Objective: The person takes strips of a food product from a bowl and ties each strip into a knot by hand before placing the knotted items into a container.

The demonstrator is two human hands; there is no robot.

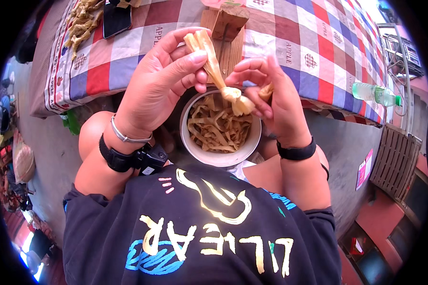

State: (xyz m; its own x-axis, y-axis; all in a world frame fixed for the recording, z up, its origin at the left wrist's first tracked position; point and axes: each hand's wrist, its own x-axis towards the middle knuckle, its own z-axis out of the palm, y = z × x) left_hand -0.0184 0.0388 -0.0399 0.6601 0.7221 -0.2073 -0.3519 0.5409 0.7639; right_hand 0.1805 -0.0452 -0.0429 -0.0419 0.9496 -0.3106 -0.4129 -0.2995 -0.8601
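Note:
My left hand [164, 71] pinches the upper, spread end of a knotted bundle of pale yellow-brown strips [214, 67]. Its knot hangs at the lower right, touching the fingers of my right hand [267, 85]. Another small brown piece [266, 92] is tucked in my right palm. Below both hands stands a white round basin [221, 160], with many loose strips [217, 124] of the same kind in it. What the strips are made of I cannot tell.
A checked cloth [310, 46] covers the table ahead. On it lie a pile of strips [83, 25], a smartphone [117, 19] and a plastic bottle [376, 94]. A wooden block [230, 21] stands on a board [232, 53]. At the right is a slatted wooden stool [394, 162].

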